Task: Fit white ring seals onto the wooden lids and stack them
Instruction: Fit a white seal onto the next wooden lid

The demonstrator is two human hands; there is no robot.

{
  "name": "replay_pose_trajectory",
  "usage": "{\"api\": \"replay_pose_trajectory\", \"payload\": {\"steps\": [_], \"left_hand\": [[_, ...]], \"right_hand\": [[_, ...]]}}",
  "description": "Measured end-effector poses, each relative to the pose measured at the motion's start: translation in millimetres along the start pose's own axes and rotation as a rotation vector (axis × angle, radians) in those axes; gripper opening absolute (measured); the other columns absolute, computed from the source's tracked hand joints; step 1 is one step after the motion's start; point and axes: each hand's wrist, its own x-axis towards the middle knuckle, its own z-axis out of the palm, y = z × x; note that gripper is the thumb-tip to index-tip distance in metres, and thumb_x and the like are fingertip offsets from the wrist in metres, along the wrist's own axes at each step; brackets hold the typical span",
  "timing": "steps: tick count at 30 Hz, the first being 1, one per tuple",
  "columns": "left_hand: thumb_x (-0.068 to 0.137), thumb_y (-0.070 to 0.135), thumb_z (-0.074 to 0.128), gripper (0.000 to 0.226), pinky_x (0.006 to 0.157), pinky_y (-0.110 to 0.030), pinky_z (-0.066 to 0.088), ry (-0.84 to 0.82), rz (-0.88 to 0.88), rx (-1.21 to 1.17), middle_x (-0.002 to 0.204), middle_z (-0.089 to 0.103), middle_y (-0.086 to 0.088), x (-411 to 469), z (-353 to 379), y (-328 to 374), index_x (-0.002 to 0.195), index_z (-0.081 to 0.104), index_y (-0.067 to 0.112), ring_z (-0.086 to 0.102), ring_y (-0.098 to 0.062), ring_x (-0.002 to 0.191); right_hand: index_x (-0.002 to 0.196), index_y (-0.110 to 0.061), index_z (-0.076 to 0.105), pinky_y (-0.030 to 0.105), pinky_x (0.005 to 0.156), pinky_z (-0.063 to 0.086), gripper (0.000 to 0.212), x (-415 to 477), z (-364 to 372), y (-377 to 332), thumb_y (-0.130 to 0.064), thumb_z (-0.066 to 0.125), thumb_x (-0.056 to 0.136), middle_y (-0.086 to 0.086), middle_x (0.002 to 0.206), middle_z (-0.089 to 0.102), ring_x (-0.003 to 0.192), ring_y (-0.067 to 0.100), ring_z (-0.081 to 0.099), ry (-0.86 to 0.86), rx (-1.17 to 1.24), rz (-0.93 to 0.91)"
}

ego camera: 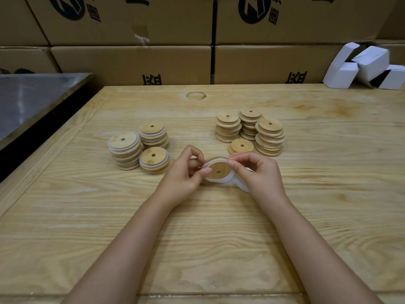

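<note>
1. Two hands work close together just above the bench (219,227), near its middle. The left hand (186,172) grips the lid (218,171) at its left edge, with the thumb on the top face. The right hand (258,172) pinches the seal (231,183) at the lid's far right rim.
2. The seal lies around most of the rim, but on the right side it bulges loose, so I judge the fitting is only partly done.
3. The lid looks light and stiff, with a small hole in the centre. It is best to hold it by the edge, so that the rim is free for the seal.
4. The seal looks soft, thin and stretchy, and maybe slippery. Take it with the fingertips and pull gently, because it can snap back off the rim.
5. Three sealed stacks (125,150) stand on the bench to the left, and the bare stacks (269,137) to the right, both a little beyond the hands.
</note>
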Motion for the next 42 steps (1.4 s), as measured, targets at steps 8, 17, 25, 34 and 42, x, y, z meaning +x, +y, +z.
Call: {"api": "replay_pose_trajectory", "payload": {"steps": [8, 17, 25, 34, 42], "left_hand": [[0.087, -0.007, 0.056, 0.025, 0.07, -0.037, 0.058, 0.042, -0.056, -0.093, 0.087, 0.069, -0.005, 3, 2, 2, 0.093, 0.06, 0.017, 0.068, -0.014, 0.08], [0.087, -0.009, 0.054, 0.027, 0.065, -0.02, 0.054, 0.086, -0.008, -0.122, 0.086, 0.067, 0.0, 5, 3, 2, 0.09, 0.059, 0.017, 0.066, -0.002, 0.078], [0.089, -0.009, 0.047, 0.022, 0.062, -0.03, 0.059, 0.133, -0.086, -0.406, 0.075, 0.072, 0.004, 6, 2, 2, 0.094, 0.057, 0.011, 0.068, -0.009, 0.074], [0.088, -0.002, 0.051, 0.014, 0.064, -0.037, 0.059, 0.067, -0.104, -0.486, 0.079, 0.072, -0.002, 5, 4, 4, 0.099, 0.056, 0.006, 0.069, -0.018, 0.076], [0.074, 0.026, 0.066, 0.023, 0.048, -0.034, 0.057, 0.035, -0.056, -0.265, 0.071, 0.07, -0.001, 3, 5, 6, 0.09, 0.067, 0.009, 0.066, -0.017, 0.063]], "right_hand": [[0.073, -0.03, 0.065, 0.017, 0.075, 0.049, 0.016, -3, 2, 1, -0.017, 0.073, 0.078, -0.014, 0.079, 0.069, 0.08, 0.003, 0.064, 0.008, -0.151, -0.003], [0.069, -0.029, 0.064, 0.002, 0.069, 0.037, 0.015, -6, 5, -1, -0.022, 0.072, 0.08, -0.017, 0.076, 0.068, 0.08, -0.007, 0.057, 0.05, -0.213, -0.002], [0.066, -0.022, 0.069, 0.025, 0.08, 0.048, 0.013, 0, 0, -8, -0.016, 0.075, 0.076, -0.012, 0.079, 0.072, 0.081, 0.002, 0.064, -0.018, -0.007, 0.087], [0.072, -0.022, 0.066, 0.016, 0.069, 0.048, 0.015, -4, 2, -8, -0.01, 0.071, 0.08, -0.011, 0.071, 0.068, 0.071, 0.003, 0.063, 0.014, 0.039, 0.005], [0.075, -0.022, 0.066, 0.02, 0.07, 0.051, 0.014, -6, 5, -6, -0.01, 0.069, 0.081, -0.008, 0.075, 0.068, 0.073, 0.006, 0.064, 0.01, -0.028, -0.01]]}}
